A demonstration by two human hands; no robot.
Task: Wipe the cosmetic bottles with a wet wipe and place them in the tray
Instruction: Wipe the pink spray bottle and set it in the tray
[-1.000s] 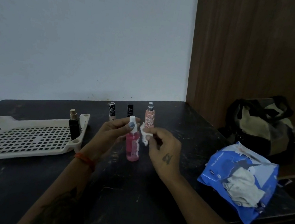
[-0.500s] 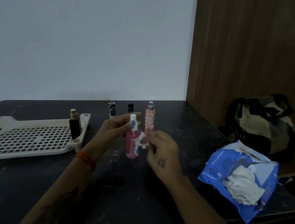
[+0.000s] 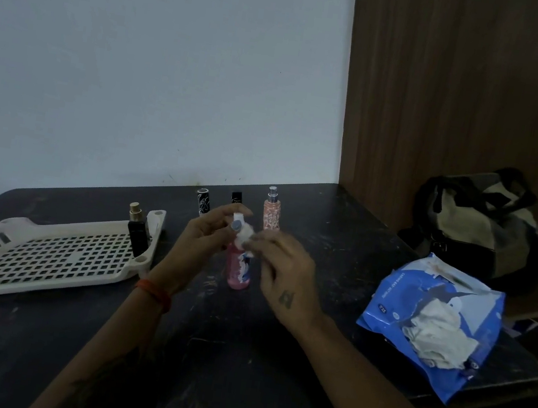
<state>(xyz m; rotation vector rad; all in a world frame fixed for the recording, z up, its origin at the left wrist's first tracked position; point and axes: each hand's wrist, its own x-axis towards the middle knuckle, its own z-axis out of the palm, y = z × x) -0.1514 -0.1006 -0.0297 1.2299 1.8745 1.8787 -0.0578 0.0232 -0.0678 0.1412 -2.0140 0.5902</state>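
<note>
A pink spray bottle point(image 3: 237, 270) with a white cap stands upright at the middle of the dark table. My left hand point(image 3: 202, 239) grips it near the cap. My right hand point(image 3: 281, 267) pinches a small white wet wipe point(image 3: 245, 234) against the bottle's neck. Behind stand a peach spray bottle point(image 3: 272, 210) and two black-and-white tubes point(image 3: 202, 201), point(image 3: 237, 197). A black bottle with a gold top point(image 3: 136, 232) stands in the right corner of the cream perforated tray point(image 3: 8, 274) at the left.
A blue pack of wipes point(image 3: 431, 316), torn open with white wipes showing, lies at the table's right edge. A dark and beige bag point(image 3: 475, 226) sits behind it on a lower ledge. A wooden panel rises at the right, a white wall behind.
The bottle has come down from a slightly raised, tilted hold to standing upright on the table. My right hand has slid the wipe up from the bottle's body to its neck.
</note>
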